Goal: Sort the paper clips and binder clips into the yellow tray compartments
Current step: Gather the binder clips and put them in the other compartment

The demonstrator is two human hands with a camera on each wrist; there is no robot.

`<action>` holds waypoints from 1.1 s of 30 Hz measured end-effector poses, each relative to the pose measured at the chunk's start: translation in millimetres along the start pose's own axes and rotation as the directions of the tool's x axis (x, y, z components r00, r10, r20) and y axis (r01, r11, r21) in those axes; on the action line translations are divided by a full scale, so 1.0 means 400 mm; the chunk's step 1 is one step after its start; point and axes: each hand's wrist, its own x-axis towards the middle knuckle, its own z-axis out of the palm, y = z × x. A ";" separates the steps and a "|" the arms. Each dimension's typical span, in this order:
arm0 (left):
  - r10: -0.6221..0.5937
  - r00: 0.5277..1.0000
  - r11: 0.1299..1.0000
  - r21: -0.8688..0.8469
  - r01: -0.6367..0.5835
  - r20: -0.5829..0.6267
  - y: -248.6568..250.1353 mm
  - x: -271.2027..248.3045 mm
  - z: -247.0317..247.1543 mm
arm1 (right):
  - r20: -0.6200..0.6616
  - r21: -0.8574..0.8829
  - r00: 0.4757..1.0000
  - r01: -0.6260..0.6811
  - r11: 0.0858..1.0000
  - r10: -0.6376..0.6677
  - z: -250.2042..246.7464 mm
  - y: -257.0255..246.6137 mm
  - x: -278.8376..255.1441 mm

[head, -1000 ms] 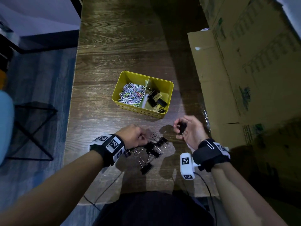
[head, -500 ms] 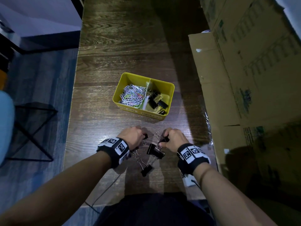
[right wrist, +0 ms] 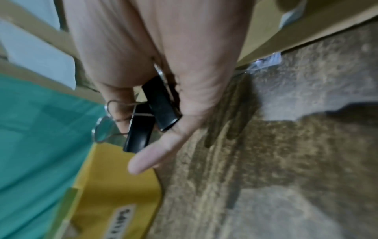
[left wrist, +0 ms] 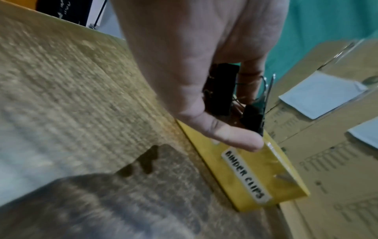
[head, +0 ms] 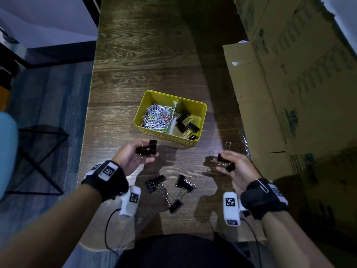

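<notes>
Sorting looks nearly finished: the yellow tray (head: 201,111) holds coloured paper clips (head: 157,118) in its left compartment and several black binder clips (head: 186,122) in its right. Left hand (head: 133,155) and right hand (head: 234,167), both on the tray's near side, each clutch a few binder clips. Loose binder clips (head: 170,187) remain on the table (head: 144,55) nearer the person, still to go in.
</notes>
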 end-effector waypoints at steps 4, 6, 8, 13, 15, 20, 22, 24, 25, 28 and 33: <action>0.026 0.993 0.999 0.027 -0.029 0.111 0.085 -0.001 0.074 | 0.082 0.050 0.994 0.068 0.996 -0.072 0.059 -0.077 -0.008; 0.025 0.990 0.998 0.055 -0.033 0.136 0.118 0.008 0.132 | 0.121 0.001 0.987 0.107 0.994 -0.106 0.114 -0.121 -0.013; 0.018 0.994 0.991 0.128 -0.032 0.109 0.141 0.020 0.191 | 0.138 -0.031 0.981 0.141 0.989 -0.136 0.174 -0.160 -0.010; 0.013 0.995 0.968 0.247 -0.036 0.096 0.165 0.057 0.281 | 0.125 -0.190 0.984 0.153 0.970 -0.131 0.299 -0.215 0.012; 0.014 0.997 0.963 0.269 -0.035 0.079 0.168 0.075 0.283 | 0.122 -0.260 0.988 0.125 0.958 -0.096 0.328 -0.223 0.015; 0.018 0.998 0.960 0.279 -0.034 0.063 0.172 0.089 0.253 | 0.126 -0.337 0.991 0.086 0.937 -0.045 0.354 -0.231 0.017; 0.052 0.996 0.964 0.256 -0.069 0.072 0.170 0.078 0.243 | 0.152 -0.341 0.987 0.094 0.935 -0.044 0.359 -0.239 -0.007; 0.095 0.992 0.962 0.249 -0.111 0.077 0.166 0.063 0.231 | 0.191 -0.366 0.979 0.133 0.921 -0.065 0.350 -0.237 -0.016; 0.121 0.990 0.954 0.267 -0.136 0.072 0.162 0.056 0.219 | 0.206 -0.396 0.974 0.169 0.903 -0.093 0.343 -0.234 -0.022; 0.204 0.976 0.889 0.405 -0.216 0.073 0.138 0.032 0.164 | 0.259 -0.488 0.953 0.268 0.831 -0.155 0.319 -0.216 -0.039; 0.117 0.931 0.395 0.844 -0.363 0.345 0.039 -0.016 0.050 | 0.446 -0.769 0.895 0.386 0.510 -0.007 0.261 -0.107 -0.037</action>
